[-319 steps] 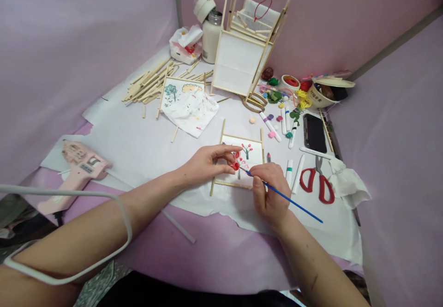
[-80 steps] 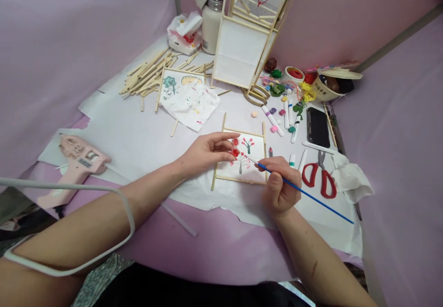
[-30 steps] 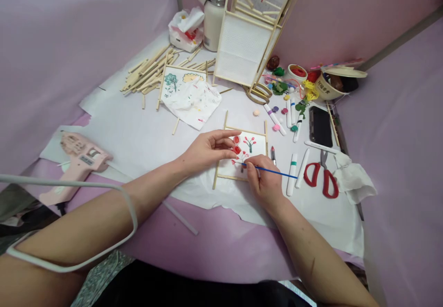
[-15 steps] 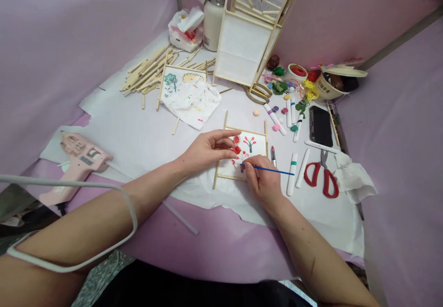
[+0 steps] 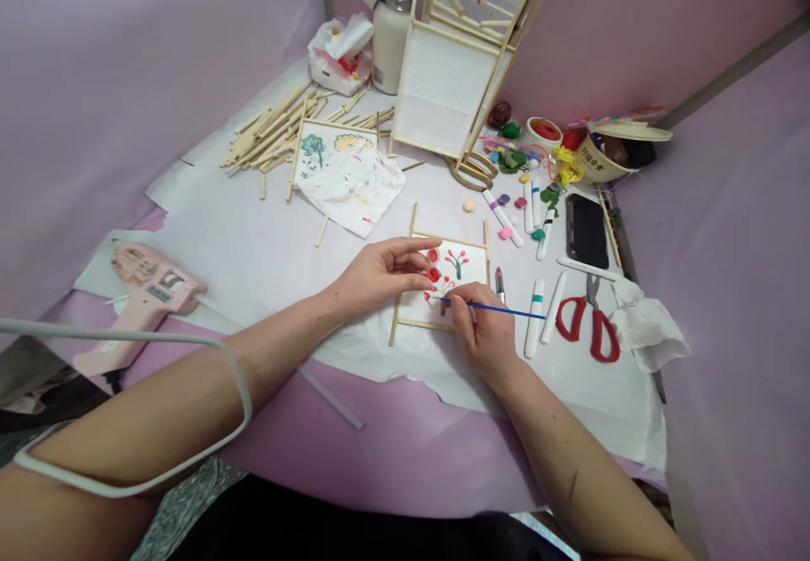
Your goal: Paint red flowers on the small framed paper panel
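Two plants (image 5: pixel 457 264) on the panel (image 5: pixel 478 274) already have red blooms, white gaps around them tho, right hand (image 5: pixel 490 337) fingers pinching the brush (image 5: pixel 499 309), left hand (image 5: pixel 373 278) fingers around red paint pots (image 5: pixel 434 274).

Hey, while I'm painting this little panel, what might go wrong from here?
Your left hand holds two small red paint pots over the white panel; a tilt might drip on the drawings. Your right hand, gripping the blue brush close to that panel, could smear any wet paint. The white cable looping over your left forearm might snag if you reach away.
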`<action>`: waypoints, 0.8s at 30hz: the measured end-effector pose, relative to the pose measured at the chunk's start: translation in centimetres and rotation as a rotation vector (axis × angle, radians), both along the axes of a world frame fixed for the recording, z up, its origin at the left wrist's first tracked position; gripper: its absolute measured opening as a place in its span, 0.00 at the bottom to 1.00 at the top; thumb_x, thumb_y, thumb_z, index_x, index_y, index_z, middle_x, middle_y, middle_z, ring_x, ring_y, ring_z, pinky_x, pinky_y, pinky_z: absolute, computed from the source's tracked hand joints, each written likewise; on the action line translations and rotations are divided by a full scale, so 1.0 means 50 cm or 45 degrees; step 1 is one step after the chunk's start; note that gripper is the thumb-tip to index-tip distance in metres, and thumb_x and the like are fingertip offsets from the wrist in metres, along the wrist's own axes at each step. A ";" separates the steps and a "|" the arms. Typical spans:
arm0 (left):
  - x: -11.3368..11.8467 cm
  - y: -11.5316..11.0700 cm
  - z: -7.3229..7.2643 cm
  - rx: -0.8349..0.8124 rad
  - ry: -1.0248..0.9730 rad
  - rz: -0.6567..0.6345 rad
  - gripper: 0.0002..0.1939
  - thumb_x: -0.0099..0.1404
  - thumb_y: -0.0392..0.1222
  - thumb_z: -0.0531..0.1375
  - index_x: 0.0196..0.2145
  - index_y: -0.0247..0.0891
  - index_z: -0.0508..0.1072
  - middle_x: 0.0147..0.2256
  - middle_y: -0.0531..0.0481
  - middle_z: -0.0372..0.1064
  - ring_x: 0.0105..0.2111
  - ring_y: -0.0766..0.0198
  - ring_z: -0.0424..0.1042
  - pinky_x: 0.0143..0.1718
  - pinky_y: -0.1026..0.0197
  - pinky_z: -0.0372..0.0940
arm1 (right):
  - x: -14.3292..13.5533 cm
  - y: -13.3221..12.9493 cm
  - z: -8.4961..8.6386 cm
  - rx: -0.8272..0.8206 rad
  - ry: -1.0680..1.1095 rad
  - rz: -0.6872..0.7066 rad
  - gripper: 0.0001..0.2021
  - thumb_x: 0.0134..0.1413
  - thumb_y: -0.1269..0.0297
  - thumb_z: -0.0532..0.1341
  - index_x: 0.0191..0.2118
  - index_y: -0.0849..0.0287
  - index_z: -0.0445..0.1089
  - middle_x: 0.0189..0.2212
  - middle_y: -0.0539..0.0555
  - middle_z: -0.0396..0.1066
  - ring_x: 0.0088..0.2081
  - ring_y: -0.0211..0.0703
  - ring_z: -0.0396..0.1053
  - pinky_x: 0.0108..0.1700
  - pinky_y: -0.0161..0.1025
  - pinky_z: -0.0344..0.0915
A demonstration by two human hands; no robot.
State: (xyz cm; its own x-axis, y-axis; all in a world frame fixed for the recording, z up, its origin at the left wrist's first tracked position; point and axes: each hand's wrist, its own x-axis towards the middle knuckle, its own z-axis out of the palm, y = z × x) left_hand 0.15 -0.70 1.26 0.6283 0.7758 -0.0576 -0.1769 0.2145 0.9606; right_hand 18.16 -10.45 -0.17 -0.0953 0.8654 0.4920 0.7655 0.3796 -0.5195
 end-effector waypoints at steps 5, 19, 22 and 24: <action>0.000 0.000 0.001 -0.001 -0.006 0.009 0.28 0.50 0.34 0.71 0.50 0.38 0.76 0.33 0.52 0.74 0.38 0.63 0.74 0.49 0.55 0.67 | 0.000 0.002 -0.001 -0.013 -0.019 0.005 0.07 0.65 0.66 0.53 0.35 0.56 0.66 0.29 0.52 0.72 0.33 0.43 0.68 0.36 0.41 0.64; 0.000 0.000 0.000 0.001 0.003 0.013 0.28 0.50 0.35 0.71 0.50 0.39 0.76 0.33 0.51 0.75 0.38 0.62 0.75 0.49 0.54 0.67 | 0.000 0.001 0.001 -0.015 -0.023 -0.011 0.07 0.65 0.66 0.53 0.35 0.55 0.66 0.29 0.52 0.72 0.33 0.43 0.69 0.36 0.41 0.64; 0.000 0.000 0.000 0.004 -0.010 0.007 0.28 0.50 0.34 0.71 0.50 0.39 0.76 0.33 0.52 0.75 0.38 0.63 0.75 0.49 0.55 0.67 | 0.000 0.001 0.001 -0.002 0.002 -0.013 0.07 0.65 0.67 0.53 0.36 0.55 0.66 0.29 0.52 0.72 0.33 0.43 0.69 0.36 0.41 0.64; 0.000 0.000 0.000 0.008 -0.009 0.005 0.27 0.50 0.34 0.71 0.50 0.39 0.76 0.33 0.53 0.75 0.38 0.64 0.75 0.49 0.56 0.67 | 0.000 0.002 0.001 -0.002 0.005 -0.004 0.07 0.65 0.67 0.53 0.36 0.56 0.66 0.30 0.53 0.72 0.33 0.43 0.69 0.36 0.41 0.64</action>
State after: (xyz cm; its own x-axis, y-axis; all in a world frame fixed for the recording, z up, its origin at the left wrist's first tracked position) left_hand 0.15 -0.69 1.25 0.6256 0.7786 -0.0479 -0.1848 0.2075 0.9606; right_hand 18.14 -10.35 -0.14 -0.0904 0.8665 0.4910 0.7649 0.3761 -0.5229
